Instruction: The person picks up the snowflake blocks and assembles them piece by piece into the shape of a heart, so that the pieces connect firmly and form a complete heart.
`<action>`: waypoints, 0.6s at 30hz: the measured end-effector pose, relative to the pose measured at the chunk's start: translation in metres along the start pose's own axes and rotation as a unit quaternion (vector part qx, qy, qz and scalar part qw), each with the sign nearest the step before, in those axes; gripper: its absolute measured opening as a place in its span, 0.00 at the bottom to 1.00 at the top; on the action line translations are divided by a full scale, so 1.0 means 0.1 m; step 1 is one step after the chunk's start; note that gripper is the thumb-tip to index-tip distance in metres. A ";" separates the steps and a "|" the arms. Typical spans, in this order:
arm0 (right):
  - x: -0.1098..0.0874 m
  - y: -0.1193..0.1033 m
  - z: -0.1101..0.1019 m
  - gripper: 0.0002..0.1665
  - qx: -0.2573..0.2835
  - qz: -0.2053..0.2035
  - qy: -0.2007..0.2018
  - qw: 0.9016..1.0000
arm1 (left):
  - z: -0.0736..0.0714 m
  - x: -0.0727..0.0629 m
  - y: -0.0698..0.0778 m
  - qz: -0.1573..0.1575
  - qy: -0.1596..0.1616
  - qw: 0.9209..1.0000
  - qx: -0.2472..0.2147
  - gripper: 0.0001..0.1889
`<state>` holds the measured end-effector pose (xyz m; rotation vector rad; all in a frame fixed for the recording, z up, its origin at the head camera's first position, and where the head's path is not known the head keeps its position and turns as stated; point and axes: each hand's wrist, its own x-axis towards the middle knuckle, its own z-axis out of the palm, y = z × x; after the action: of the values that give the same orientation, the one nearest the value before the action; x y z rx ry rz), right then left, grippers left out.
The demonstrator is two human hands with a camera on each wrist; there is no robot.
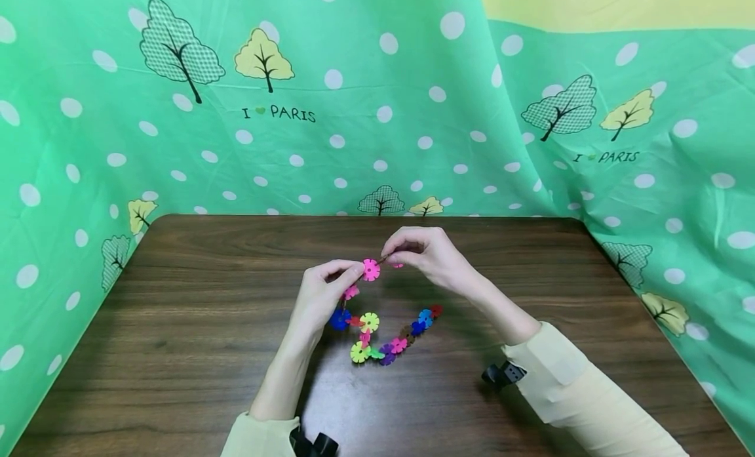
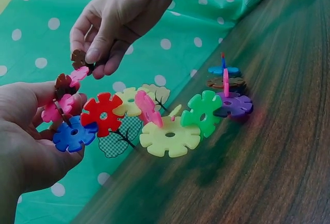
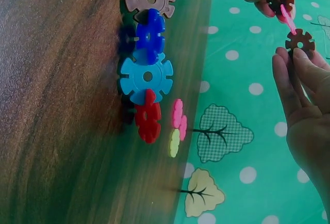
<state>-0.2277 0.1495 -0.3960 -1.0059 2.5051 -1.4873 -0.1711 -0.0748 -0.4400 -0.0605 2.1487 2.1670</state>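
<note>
A chain of interlocking plastic flower-shaped discs in many colours curves over the wooden table. My left hand [image 1: 318, 296] grips it near one end, around a pink disc [image 2: 58, 108] and beside a blue disc [image 2: 75, 133]. From the thumb of that hand another pink disc [image 1: 371, 269] sticks out. My right hand [image 1: 427, 255] pinches a brown disc [image 3: 300, 42] at the chain's raised end between thumb and fingers. That brown disc meets the pink one in the right wrist view. Down the chain run a red disc [image 2: 103, 114], a green disc [image 2: 201, 114] and a purple disc [image 2: 235, 105].
The chain's far end, with a light blue disc [image 3: 147, 77] and a red disc [image 3: 148, 121], lies on the dark wooden table [image 1: 206, 352]. Small pink discs [image 3: 177, 113] and a yellow-green disc [image 3: 174, 143] lie near the back edge. Green patterned cloth [image 1: 377, 63] hangs behind.
</note>
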 end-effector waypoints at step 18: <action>0.01 0.04 0.06 0.05 0.018 -0.001 0.006 1.000 | 0.05 0.00 -0.01 0.040 0.021 0.999 0.019 0.08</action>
<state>-0.2286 0.1454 -0.4020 -0.9977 2.4769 -1.5369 -0.1706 -0.0703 -0.4411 -0.0182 2.2528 2.1851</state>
